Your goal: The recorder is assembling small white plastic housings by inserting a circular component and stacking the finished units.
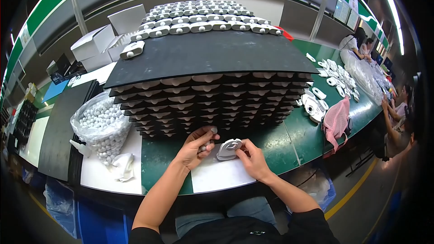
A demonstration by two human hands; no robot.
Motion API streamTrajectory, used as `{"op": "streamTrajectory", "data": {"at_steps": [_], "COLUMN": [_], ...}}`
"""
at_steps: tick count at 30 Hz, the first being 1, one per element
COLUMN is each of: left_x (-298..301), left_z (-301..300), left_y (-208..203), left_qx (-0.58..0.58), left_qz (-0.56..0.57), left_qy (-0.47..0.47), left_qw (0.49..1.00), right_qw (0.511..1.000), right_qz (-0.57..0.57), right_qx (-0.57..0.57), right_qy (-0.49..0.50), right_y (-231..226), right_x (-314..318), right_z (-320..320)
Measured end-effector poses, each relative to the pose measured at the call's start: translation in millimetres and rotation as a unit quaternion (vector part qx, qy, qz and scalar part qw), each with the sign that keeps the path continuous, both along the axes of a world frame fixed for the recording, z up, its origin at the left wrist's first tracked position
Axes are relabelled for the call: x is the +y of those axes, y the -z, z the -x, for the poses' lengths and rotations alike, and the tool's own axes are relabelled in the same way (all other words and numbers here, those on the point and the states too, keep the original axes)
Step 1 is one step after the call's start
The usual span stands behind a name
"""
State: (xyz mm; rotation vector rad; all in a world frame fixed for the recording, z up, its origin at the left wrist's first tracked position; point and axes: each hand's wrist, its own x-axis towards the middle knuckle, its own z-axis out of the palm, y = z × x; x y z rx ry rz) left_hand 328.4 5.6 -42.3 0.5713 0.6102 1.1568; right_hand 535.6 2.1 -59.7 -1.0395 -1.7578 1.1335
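My right hand (251,158) pinches a white oval plastic housing (230,149) by its right side. The housing has a round opening and is held tilted above a white sheet (221,176) at the table's near edge. Just left of it, my left hand (195,148) is closed, with a small whitish ball (214,130) between thumb and forefinger. More small pale pieces seem tucked in its curled fingers, but they are partly hidden. Beyond both hands rises a tall stack of black boards (217,54) with white housings between the layers.
Rows of white housings (199,27) stand on the top board. A clear bag of small white balls (104,122), a crumpled white cloth (121,167) and black boards (65,126) lie left. Loose housings (337,74) and a pink mesh bag (337,117) lie right. Co-workers sit far right.
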Motion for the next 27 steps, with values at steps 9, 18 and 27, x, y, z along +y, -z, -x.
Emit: {"op": "streamTrajectory", "data": {"at_steps": [9, 18, 27], "left_x": [-1.2, -1.4, -5.7], "left_z": [-1.7, -2.3, -14.4], "left_y": [-4.7, -2.7, -9.3], "left_qx": [-0.009, 0.066, 0.185], "left_qz": [0.015, -0.001, -0.037], "left_qy": [-0.006, -0.007, -0.001], "left_qw": [1.000, 0.998, 0.982], "right_qw": [1.000, 0.977, 0.899], "right_qz": [-0.020, -0.190, 0.225], "right_qx": [0.011, -0.095, 0.367], "right_qy": [0.014, -0.009, -0.080], "right_y": [-3.5, -5.8, -2.8], "right_x": [-2.6, -5.9, 11.9], "right_z": [-0.7, 6.0, -6.7]}}
